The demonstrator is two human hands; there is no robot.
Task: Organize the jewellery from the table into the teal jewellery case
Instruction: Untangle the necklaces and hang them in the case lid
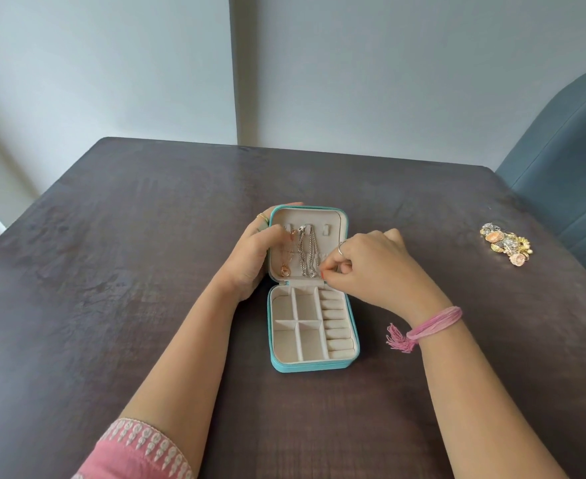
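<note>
The teal jewellery case (314, 366) lies open mid-table, its cream lid standing up behind a tray of bare compartments and ring rolls. A rose-gold pendant necklace (285, 269) and a silver chain (308, 252) hang from hooks inside the lid. My left hand (251, 257) grips the lid's left edge, thumb on the inner lining near the rose-gold necklace. My right hand (371, 267) pinches the lower end of the silver chain at the lid's elastic pocket. A heap of gold, silver and rose jewellery (505, 242) lies on the table at the far right.
The dark wooden table (146, 271) spreads wide on every side of the case. A blue-grey chair (567, 167) stands at the table's right back corner. A pink thread band with a tassel hangs from my right wrist.
</note>
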